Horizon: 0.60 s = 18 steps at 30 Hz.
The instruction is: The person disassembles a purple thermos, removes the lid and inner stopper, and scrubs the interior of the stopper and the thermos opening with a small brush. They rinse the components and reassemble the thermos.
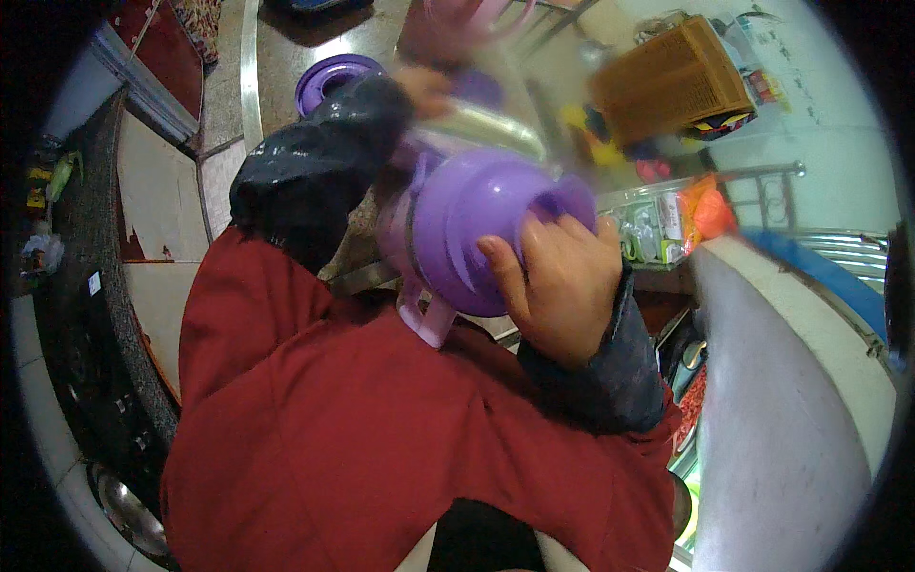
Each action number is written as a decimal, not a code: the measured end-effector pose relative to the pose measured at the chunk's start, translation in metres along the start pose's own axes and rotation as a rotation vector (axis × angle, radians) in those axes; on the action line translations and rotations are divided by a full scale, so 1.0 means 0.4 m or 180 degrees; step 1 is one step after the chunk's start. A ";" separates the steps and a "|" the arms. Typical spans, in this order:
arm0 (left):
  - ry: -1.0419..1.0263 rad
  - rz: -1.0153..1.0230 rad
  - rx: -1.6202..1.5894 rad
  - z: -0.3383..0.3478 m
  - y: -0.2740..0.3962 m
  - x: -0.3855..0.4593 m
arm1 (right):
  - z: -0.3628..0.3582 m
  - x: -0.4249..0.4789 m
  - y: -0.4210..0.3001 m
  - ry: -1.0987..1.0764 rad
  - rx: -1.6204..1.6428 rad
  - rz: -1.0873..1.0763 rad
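A purple plastic jug-like vessel lies tilted over my lap, a paler pinkish-purple handle hanging at its lower side. My right hand grips its right end, fingers hooked into the opening and thumb on the outside. Beyond the vessel, my left hand is blurred, and whether it holds anything is unclear. A blurred purple round piece is just right of that hand. Left of the dark, wet-looking sleeve, a purple ring-shaped lid lies on the brown surface.
A blurred pink container is at the top. On the right are a cardboard box, a clear tray of packaged items with an orange packet, and a metal rack. A pale padded edge rises close by my right side.
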<state>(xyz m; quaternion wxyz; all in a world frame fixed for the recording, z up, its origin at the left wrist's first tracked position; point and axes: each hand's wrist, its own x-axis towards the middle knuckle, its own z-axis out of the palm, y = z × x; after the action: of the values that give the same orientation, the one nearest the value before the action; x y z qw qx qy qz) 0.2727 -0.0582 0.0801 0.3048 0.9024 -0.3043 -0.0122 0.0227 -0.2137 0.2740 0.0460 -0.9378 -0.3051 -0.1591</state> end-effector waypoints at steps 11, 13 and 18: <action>0.1295 0.0790 -0.1551 -0.211 0.247 -0.208 | -0.006 0.047 0.068 0.0002 0.1096 -0.0481; 0.1246 0.1060 -0.1670 -0.249 0.329 -0.280 | -0.009 0.045 0.080 -0.0064 0.1181 -0.0543; 0.1466 0.1335 -0.0950 -0.236 0.432 -0.335 | -0.004 0.066 0.127 -0.0053 0.1845 -0.0826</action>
<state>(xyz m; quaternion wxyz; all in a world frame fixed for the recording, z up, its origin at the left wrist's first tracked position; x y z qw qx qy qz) 0.0895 -0.0410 0.2312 0.4900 0.7447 -0.4013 0.2103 0.0723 -0.2402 0.2848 0.2881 -0.8402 -0.4552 -0.0624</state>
